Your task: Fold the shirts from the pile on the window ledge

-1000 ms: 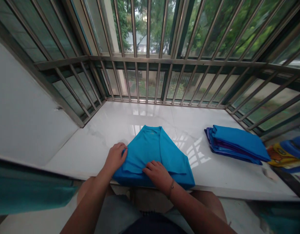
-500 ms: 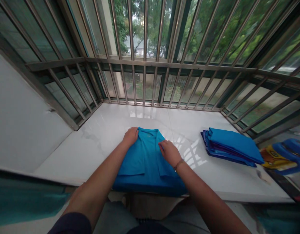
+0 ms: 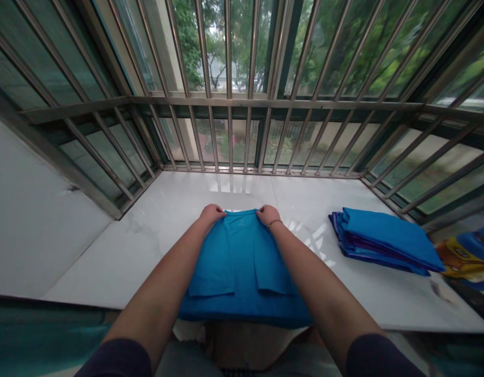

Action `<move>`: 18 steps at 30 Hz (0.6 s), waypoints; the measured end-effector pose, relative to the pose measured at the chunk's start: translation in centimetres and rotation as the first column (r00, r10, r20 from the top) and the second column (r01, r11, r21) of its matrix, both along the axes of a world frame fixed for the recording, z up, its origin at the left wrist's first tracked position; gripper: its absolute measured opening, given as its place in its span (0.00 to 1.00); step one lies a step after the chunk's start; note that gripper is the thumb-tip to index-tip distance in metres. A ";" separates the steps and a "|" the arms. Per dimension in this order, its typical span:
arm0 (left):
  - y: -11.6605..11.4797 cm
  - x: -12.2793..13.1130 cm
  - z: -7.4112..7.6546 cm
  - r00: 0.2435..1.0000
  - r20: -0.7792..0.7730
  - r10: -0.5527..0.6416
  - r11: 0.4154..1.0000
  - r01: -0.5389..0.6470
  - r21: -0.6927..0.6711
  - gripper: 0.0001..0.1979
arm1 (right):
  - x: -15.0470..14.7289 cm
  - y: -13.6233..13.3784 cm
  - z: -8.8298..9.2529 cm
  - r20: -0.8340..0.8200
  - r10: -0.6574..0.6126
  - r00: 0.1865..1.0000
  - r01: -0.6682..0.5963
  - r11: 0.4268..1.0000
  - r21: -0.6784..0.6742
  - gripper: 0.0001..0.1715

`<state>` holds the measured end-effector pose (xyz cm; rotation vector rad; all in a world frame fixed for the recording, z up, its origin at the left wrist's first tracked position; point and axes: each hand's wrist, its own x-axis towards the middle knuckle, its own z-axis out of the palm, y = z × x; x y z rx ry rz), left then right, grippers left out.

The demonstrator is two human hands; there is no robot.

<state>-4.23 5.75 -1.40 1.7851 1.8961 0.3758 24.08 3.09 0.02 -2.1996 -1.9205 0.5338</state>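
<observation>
A bright blue shirt [image 3: 244, 262] lies on the white marble-look sill, its sleeves folded in over the body and its lower part reaching the front edge. My left hand [image 3: 212, 213] pinches the left end of the neckline between thumb and fingers. At the other end of the neckline, my right hand [image 3: 267, 213], with a thin bracelet at the wrist, grips the fabric the same way. Between the two hands the collar edge runs nearly straight. My forearms cover the shirt's outer sides.
To the right sits a stack of folded blue and purple clothes [image 3: 387, 238]. Beyond it stands a yellow and blue container [image 3: 464, 254], partly cut off by the frame. Metal window bars [image 3: 230, 102] enclose the white sill [image 3: 155, 235] at the back; a white wall [image 3: 41, 209] bounds the left.
My right hand has moved up and left from the shirt's right shoulder to the neckline's right corner. The collar, open in a curve before, is now drawn straight. My left hand stays at its corner.
</observation>
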 end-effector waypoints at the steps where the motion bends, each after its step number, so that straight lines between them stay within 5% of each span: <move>1: 0.1 0.1 -0.1 1.000 0.013 0.008 1.000 -0.008 0.000 0.07 | 0.0 0.0 -0.3 -0.002 -0.030 1.000 0.030 1.000 0.008 0.16; 7: 1.5 1.3 1.2 0.987 0.135 0.090 0.996 -0.093 0.013 0.05 | 0.0 0.8 1.1 -0.032 -0.105 0.994 0.107 0.993 0.056 0.13; 12: 2.2 2.6 5.2 0.937 0.336 0.093 0.994 -0.105 0.019 0.12 | 0.8 1.3 5.6 -0.078 -0.090 0.993 0.101 0.982 0.160 0.12; 15: -0.5 1.6 7.4 0.905 0.422 0.046 0.993 -0.088 0.080 0.14 | 2.5 -1.4 8.0 -0.115 -0.007 0.993 0.037 0.966 0.256 0.10; 18: -6.8 -1.0 7.5 0.901 0.415 -0.130 0.962 0.014 0.272 0.14 | 4.6 -7.6 8.2 -0.157 0.239 0.958 -0.145 0.880 0.453 0.08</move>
